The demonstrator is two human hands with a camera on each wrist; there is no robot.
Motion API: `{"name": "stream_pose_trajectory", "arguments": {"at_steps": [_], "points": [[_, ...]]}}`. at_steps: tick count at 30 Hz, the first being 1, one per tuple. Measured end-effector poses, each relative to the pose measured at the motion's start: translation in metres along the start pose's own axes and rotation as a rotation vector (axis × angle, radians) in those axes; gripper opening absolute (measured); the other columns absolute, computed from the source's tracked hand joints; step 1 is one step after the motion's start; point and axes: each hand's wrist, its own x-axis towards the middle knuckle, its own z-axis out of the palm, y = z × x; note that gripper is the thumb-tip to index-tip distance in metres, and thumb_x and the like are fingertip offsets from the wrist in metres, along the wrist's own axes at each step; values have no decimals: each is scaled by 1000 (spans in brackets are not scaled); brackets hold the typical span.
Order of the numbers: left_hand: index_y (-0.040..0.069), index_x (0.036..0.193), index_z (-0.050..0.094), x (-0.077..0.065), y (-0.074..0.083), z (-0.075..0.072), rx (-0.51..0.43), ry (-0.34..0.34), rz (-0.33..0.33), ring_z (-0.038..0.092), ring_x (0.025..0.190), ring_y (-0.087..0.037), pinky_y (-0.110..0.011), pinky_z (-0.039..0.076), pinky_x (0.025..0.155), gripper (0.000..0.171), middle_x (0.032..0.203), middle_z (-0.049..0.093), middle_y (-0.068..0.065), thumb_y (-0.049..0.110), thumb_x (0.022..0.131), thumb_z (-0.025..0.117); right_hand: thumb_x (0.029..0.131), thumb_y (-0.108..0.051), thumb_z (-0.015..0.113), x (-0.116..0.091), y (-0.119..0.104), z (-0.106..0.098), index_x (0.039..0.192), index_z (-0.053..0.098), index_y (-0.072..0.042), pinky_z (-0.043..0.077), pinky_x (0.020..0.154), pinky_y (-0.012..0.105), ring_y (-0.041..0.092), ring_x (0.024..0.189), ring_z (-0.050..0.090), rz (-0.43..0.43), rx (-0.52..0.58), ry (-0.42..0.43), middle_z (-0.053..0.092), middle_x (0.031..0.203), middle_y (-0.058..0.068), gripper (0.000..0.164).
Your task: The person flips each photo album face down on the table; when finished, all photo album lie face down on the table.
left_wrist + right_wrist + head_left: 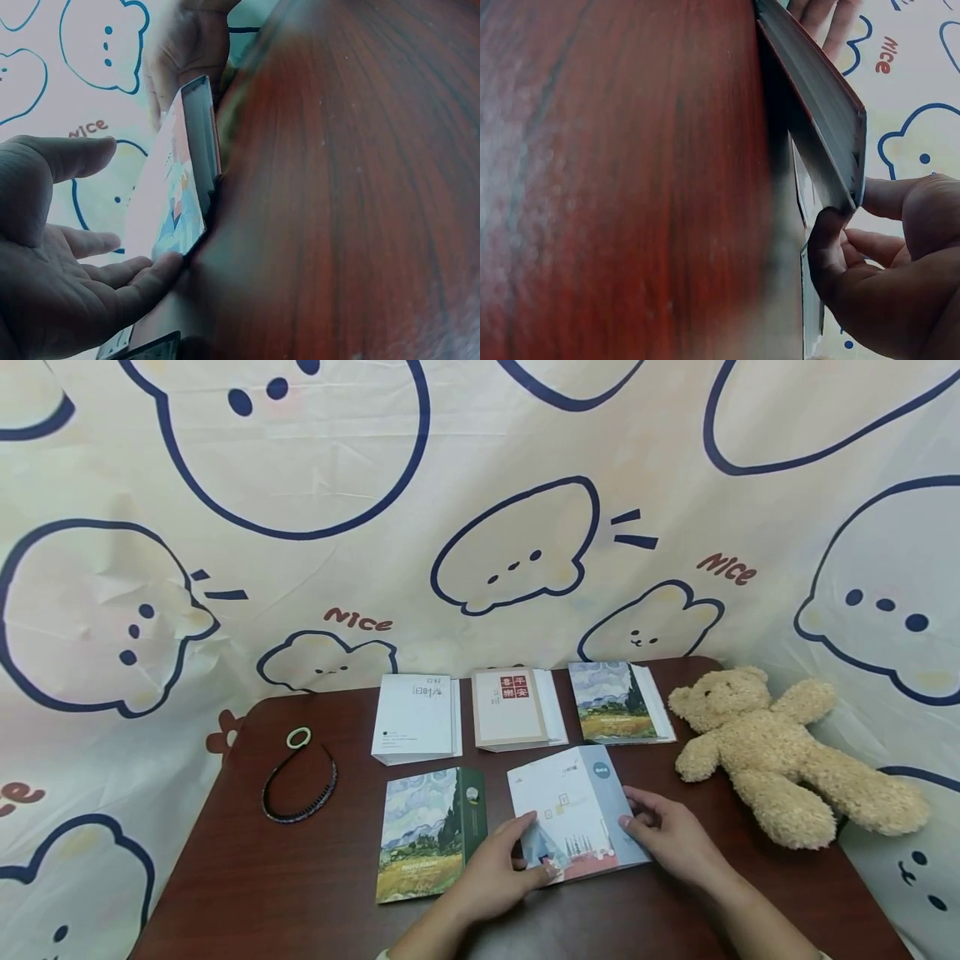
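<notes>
A white-and-blue photo album (562,806) with a pink and blue drawing on its cover is between both hands at the table's middle. My right hand (678,839) pinches the album's blue spine side, thumb on one face and fingers beneath. That side is raised off the tabletop in the right wrist view, where the page block (821,97) shows edge-on. My left hand (495,872) is at the album's left edge. In the left wrist view its lower fingertips (169,266) touch the edge while the thumb stands apart.
A green-spined album with a landscape cover (420,839) lies left of the hands. Behind stand a white album (412,718), a cream album (510,714) and another landscape album (607,706). A teddy bear (772,743) lies right; a headband (281,814) and green ring (298,748) lie left.
</notes>
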Motion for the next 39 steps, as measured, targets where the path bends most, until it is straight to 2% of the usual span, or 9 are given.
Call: {"name": "stream_pose_trajectory", "arguments": {"at_steps": [8,11,19,27,39], "points": [[4,157,43,-3,1,-7,27,-14,-16,58,124,-34,-36,59,91,82,151,48,-22,31,90,81,95,-21,76,5,3,5,140,63,1,48,73,27,14,88,58,-84,-112,13,67,115,7,52],[4,157,42,-4,3,-11,29,-17,-16,58,124,-35,-36,59,90,82,152,46,-24,30,90,81,95,-22,76,7,3,7,140,63,1,48,73,28,14,89,58,-83,-115,-3,67,114,5,52],[6,159,40,-5,5,-19,65,-34,-60,68,99,-21,-31,56,84,85,153,45,-25,35,90,81,94,-21,78,10,4,13,136,66,1,50,72,28,11,86,59,-89,-128,-36,68,108,3,49],[6,159,40,-7,0,-24,91,-24,-49,68,98,-21,-34,57,85,83,153,45,-24,36,92,80,93,-19,79,13,-1,20,138,65,-1,50,72,28,9,85,60,-93,-149,-63,66,105,1,51],[7,158,42,-10,5,-33,140,-38,-44,66,96,-21,-36,54,83,83,150,48,-23,37,91,80,92,-17,79,14,-8,24,137,66,0,50,70,27,9,84,58,-107,-186,-106,65,108,2,50]]}}
